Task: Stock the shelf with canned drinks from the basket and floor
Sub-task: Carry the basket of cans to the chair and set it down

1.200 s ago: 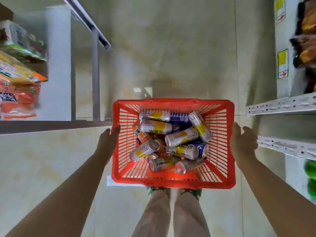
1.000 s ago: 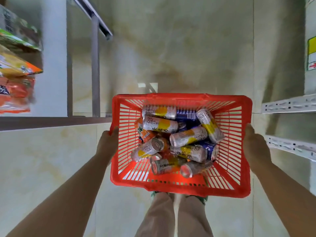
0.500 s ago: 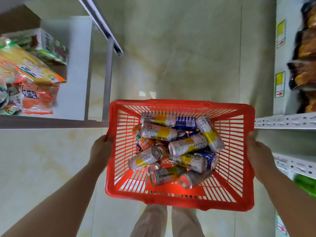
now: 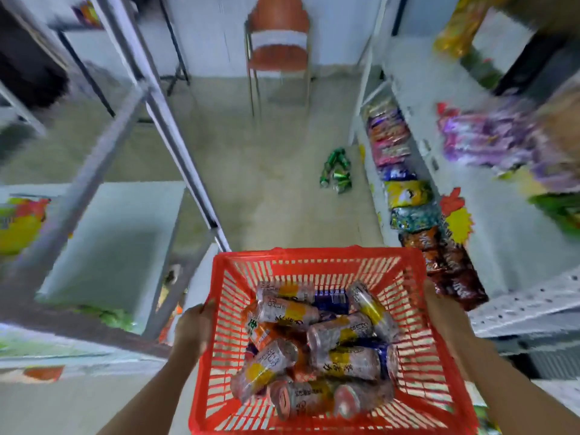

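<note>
- We hold the red basket low in front: the left hand grasps its left rim, the right hand grasps its right rim.
- Canned drinks lie jumbled on their sides inside it, silver-yellow, orange and blue.
- Further on, green cans lie on the floor, just beside the foot of the right shelf carrying snack bags.
- Farthest: an orange chair, blurred.

left hand, right hand grip basket sides | cans heaped inside | green cans on floor
</note>
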Tool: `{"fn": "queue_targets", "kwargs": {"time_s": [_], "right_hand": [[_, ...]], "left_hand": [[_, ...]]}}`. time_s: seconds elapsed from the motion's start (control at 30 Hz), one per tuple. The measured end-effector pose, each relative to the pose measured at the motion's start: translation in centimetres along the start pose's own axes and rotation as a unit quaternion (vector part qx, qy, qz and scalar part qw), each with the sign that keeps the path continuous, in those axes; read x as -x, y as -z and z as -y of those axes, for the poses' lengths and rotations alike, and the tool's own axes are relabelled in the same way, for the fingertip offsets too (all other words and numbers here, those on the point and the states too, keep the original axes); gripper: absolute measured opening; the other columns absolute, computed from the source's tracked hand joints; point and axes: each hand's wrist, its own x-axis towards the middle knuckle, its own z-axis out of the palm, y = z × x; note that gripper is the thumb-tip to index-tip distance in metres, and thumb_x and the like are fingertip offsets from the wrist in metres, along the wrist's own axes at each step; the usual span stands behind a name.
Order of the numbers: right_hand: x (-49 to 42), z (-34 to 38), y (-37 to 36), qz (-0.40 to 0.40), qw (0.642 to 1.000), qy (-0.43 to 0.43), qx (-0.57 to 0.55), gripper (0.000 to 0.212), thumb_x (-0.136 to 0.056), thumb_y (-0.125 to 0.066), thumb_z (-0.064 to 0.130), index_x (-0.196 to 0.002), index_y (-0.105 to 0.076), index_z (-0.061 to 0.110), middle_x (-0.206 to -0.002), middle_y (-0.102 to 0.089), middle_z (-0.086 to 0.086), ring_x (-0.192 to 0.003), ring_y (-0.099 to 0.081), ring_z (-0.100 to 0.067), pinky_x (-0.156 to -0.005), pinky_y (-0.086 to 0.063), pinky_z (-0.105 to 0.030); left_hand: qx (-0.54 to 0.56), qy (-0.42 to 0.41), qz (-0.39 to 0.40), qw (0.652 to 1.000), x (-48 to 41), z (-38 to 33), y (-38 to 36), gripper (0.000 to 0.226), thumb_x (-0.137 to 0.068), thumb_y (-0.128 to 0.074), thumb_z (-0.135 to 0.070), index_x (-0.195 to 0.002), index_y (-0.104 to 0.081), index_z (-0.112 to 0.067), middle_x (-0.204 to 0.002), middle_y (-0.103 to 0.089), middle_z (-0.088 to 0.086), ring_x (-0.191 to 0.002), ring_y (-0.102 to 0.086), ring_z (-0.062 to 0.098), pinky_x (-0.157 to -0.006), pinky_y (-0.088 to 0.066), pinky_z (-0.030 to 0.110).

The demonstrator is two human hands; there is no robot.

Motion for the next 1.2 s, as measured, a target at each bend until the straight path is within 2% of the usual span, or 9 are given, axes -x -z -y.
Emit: {"fn": "queue_targets", "kwargs": {"time_s": [0.17, 0.27, 0.37, 0.53, 0.63, 0.7, 0.8, 1.0, 1.2], "right_hand": [[-0.2, 4.6, 4.1, -0.048, 0.997, -0.016, -0.064, 0.073, -0.099, -0.033, 0.055, -0.111, -0.064, -0.009, -0.106, -0.063, -0.031, -0.079, -0.053, -0.030, -0.076, -0.036, -0.032], [-2.6, 7.6, 5.2, -0.070, 0.996, -0.023, -0.058, 0.073, -0.098, -0.037, 0.056, -0.120, -0.058, -0.011, -0.118, -0.060, -0.032, -0.098, -0.059, -0.037, -0.084, -0.042, -0.036], [-7.1, 10.1, 5.4, -0.052, 0.998, -0.008, -0.038, 0.074, -0.097, -0.029, 0.062, -0.127, -0.059, 0.002, -0.125, -0.060, -0.026, -0.107, -0.058, -0.037, -0.085, -0.043, -0.034], [-13.9, 14.6, 5.9, -0.021, 0.999, 0.005, -0.041, 0.079, -0.093, -0.025, 0.070, -0.104, -0.069, 0.005, -0.101, -0.069, -0.016, -0.092, -0.064, -0.031, -0.088, -0.050, -0.039], [-18.7, 18.2, 6.3, -0.009, 1.000, -0.002, -0.013, 0.094, -0.086, -0.017, 0.080, -0.106, -0.070, 0.004, -0.107, -0.068, -0.019, -0.095, -0.064, -0.033, -0.088, -0.051, -0.040], [-23.0, 20.2, 6.2, -0.003, 1.000, 0.002, -0.011, 0.106, -0.074, -0.012, 0.090, -0.105, -0.070, 0.007, -0.107, -0.069, -0.018, -0.094, -0.065, -0.032, -0.089, -0.052, -0.042], [-26.8, 24.8, 6.8, -0.002, 1.000, 0.000, -0.015, 0.093, -0.083, -0.024, 0.083, -0.105, -0.069, 0.004, -0.107, -0.069, -0.018, -0.094, -0.064, -0.033, -0.089, -0.051, -0.042], [-35.7, 34.2, 7.1, -0.002, 1.000, 0.013, 0.025, 0.084, -0.091, -0.023, 0.073, -0.093, -0.066, 0.001, -0.101, -0.067, -0.020, -0.084, -0.060, -0.032, -0.070, -0.044, -0.034], [-43.7, 42.2, 6.1, -0.032, 0.999, -0.015, 0.010, 0.082, -0.092, -0.021, 0.072, -0.111, -0.069, 0.009, -0.112, -0.067, -0.018, -0.100, -0.062, -0.033, -0.084, -0.048, -0.039]], "left_hand": [[0.017, -0.045, -0.011, 0.999, 0.4, -8.1, 4.3, 0.074, -0.070, -0.033, -0.070, -0.084, -0.076, -0.012, -0.081, -0.068, 0.011, -0.075, -0.062, 0.027, -0.074, -0.045, 0.032], [0.030, -0.025, -0.024, 0.999, -3.9, -9.7, 4.6, 0.087, -0.062, -0.039, -0.084, -0.092, -0.077, -0.011, -0.092, -0.074, 0.019, -0.087, -0.069, 0.034, -0.085, -0.054, 0.045], [0.016, -0.016, -0.018, 1.000, -6.5, -13.5, 4.7, 0.092, -0.058, -0.036, -0.091, -0.080, -0.077, -0.012, -0.077, -0.075, 0.011, -0.071, -0.070, 0.031, -0.079, -0.057, 0.044], [0.023, 0.010, -0.024, 0.999, -10.5, -20.3, 4.4, 0.066, -0.087, -0.047, -0.069, -0.088, -0.075, -0.009, -0.060, -0.068, -0.001, -0.061, -0.067, 0.022, -0.066, -0.052, 0.031], [0.040, 0.007, -0.036, 0.999, -14.6, -23.6, 3.8, 0.057, -0.094, -0.050, -0.053, -0.101, -0.072, -0.002, -0.068, -0.065, 0.004, -0.059, -0.060, 0.017, -0.058, -0.042, 0.027], [0.037, 0.006, -0.044, 0.998, -17.3, -25.8, 3.6, 0.055, -0.097, -0.050, -0.047, -0.103, -0.071, 0.003, -0.079, -0.065, 0.014, -0.064, -0.059, 0.022, -0.066, -0.043, 0.030], [0.036, 0.023, -0.050, 0.998, -21.5, -28.4, 3.6, 0.062, -0.093, -0.050, -0.058, -0.106, -0.072, -0.001, -0.092, -0.071, 0.022, -0.081, -0.066, 0.032, -0.083, -0.050, 0.037], [0.082, 0.013, -0.024, 0.996, -33.0, -35.2, 3.4, 0.053, -0.093, -0.057, -0.047, -0.093, -0.075, 0.003, -0.078, -0.072, 0.020, -0.074, -0.069, 0.031, -0.079, -0.056, 0.042], [0.078, 0.016, 0.021, 0.997, -43.8, -43.3, 3.7, 0.052, -0.094, -0.054, -0.049, -0.076, -0.073, -0.004, -0.067, -0.072, 0.012, -0.064, -0.071, 0.030, -0.070, -0.058, 0.039]]}}
